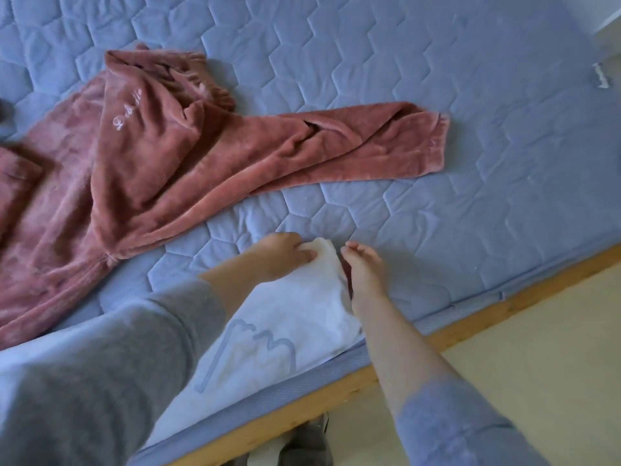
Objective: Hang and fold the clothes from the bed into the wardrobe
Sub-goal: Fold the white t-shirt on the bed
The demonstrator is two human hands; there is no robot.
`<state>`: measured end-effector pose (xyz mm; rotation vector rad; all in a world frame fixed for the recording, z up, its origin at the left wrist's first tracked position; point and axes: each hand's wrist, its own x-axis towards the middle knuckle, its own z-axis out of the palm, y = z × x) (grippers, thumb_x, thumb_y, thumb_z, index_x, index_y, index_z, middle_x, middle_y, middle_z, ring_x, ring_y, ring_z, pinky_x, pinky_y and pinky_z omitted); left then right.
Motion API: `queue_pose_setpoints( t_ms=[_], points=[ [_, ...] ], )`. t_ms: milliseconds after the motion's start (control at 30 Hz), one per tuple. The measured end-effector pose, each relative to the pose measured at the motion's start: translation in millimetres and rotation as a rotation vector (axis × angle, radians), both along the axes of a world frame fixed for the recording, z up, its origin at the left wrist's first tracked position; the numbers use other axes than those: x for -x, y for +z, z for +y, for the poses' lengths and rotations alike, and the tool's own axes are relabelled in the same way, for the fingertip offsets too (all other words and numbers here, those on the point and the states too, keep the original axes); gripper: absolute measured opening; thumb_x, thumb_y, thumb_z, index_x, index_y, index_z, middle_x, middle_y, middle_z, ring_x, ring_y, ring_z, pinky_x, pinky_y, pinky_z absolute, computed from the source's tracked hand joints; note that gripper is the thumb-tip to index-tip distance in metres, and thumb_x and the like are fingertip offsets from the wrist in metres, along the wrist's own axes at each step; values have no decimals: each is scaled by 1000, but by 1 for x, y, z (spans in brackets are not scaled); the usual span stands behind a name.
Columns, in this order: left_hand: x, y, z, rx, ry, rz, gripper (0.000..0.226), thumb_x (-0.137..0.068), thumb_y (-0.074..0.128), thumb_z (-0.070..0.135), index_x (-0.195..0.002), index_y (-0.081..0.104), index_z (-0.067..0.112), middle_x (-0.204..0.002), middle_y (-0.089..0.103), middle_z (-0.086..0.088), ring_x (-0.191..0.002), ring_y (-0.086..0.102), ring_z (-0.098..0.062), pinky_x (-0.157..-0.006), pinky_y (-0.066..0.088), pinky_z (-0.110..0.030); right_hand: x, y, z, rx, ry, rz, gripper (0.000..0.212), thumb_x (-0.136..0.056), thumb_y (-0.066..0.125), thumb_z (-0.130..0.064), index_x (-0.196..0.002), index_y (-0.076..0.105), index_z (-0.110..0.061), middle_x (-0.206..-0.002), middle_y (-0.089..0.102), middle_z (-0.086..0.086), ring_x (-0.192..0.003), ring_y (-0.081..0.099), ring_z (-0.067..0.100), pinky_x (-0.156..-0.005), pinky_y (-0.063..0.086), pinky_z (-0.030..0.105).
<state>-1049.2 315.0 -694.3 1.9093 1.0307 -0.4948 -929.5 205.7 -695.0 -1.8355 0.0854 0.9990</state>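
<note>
Hands first: our left hand (pixel 282 255) curls its fingers over the far end of the white garment (pixel 295 317) and grips it. Our right hand (pixel 364 277) sits just beside that same end, fingertips bunched and pointing down at the fabric's edge; we cannot tell whether it pinches cloth or only touches the mattress. Bed (pixel 437 79): quilted blue, filling most of the view, with its wooden frame (pixel 470 327) along the near side. Pink garment (pixel 151 169): fleecy, spread loose and rumpled over the left half of the bed, one long limb reaching toward the middle, well apart from both hands. White garment: smaller, lying fairly flat at the near edge, partly under our left forearm. We judge the task to be at an early stage: the white piece appears to be mid-fold, the pink one is unfolded, and the wardrobe is out of view.
</note>
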Motion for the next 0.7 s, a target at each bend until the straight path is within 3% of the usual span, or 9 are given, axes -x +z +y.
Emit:
queue_pose_setpoints(
  t_ms=[67,167,267,400,467,567,700],
  points=[
    [-9,-5,1,10,-6,-7,28,-95,48,48,-98,55,21,-91,48,3,-88,48,-18,-73,35,-30,-4,1,-18,75,63,-87,1,-90,65,-14,-89,64,-14,-76,62,-6,-71,57,9,-63,45,15],
    [-20,-10,2,-5,7,-37,26,-94,55,39,-79,46,20,-84,50,4,-82,50,-17,-66,36,-29,-2,5,-59,252,467,-191,25,-90,59,-43,-74,56,-24,-64,55,-10,-62,52,7,-55,36,21],
    [-29,-12,2,-44,92,-72,30,-93,56,30,-66,46,24,-72,47,7,-65,46,-9,-54,31,-26,7,6,-98,331,743,-319,39,-92,54,-45,-68,45,-15,-57,44,-3,-55,42,16,-53,27,30],
    [-35,-16,-3,37,240,-123,29,-93,57,25,-64,52,24,-69,49,6,-62,45,-11,-53,32,-25,15,5,-115,324,636,-514,42,-98,49,-38,-64,41,-15,-52,38,-2,-53,34,15,-52,24,31],
    [-39,-17,-4,71,263,-143,28,-93,59,24,-65,57,24,-69,49,7,-61,45,-9,-52,32,-22,20,2,-115,366,611,-514,38,-99,49,-36,-67,47,-15,-57,44,-2,-57,40,16,-53,27,32],
    [-52,-17,-1,85,320,-174,12,-90,64,27,-82,71,22,-76,59,9,-70,52,-7,-56,37,-18,26,-1,-112,354,551,-474,35,-97,50,-34,-66,42,-21,-59,42,-6,-57,40,13,-55,29,31],
    [-70,-10,-4,25,-95,-58,25,-85,68,43,-95,69,20,-88,59,10,-88,52,-10,-59,37,-12,24,0,-111,344,641,-247,28,-87,59,-45,-91,53,-18,-80,52,-7,-74,50,14,-66,36,31]
  ],
)
